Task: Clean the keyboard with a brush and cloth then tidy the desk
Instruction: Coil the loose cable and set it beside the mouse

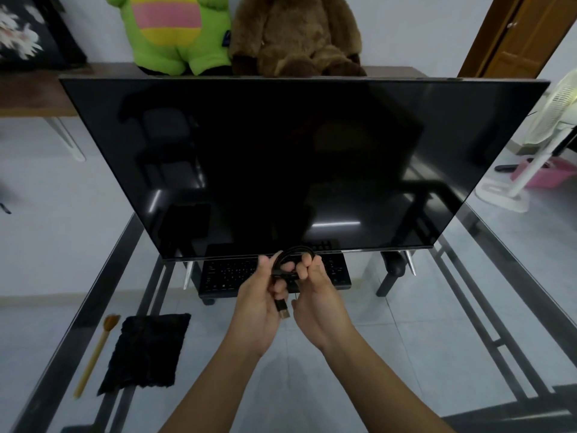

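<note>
I hold a coiled black cable (292,260) with both hands: my left hand (260,303) grips the loop with the metal USB plug (282,309) hanging below, and my right hand (315,296) pinches the coil. Behind them the black keyboard (231,275) lies under the glossy monitor (281,157). Left of the keyboard, on the glass desk (406,323), lie the fuzzy dark cloth (145,351) and the thin wooden brush (95,354).

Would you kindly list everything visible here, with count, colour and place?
monitor: one, black, centre of desk
keyboard: one, black, under monitor
cable: one, black, coiled in both hands
brush: one, yellow-brown, left on desk
cloth: one, black, beside brush
desk: one, glass with dark frame
soft toys: two, green and brown, behind monitor
fan: one, white, right on floor
basin: one, pink, by fan
left hand: holding cable
right hand: holding cable
</note>
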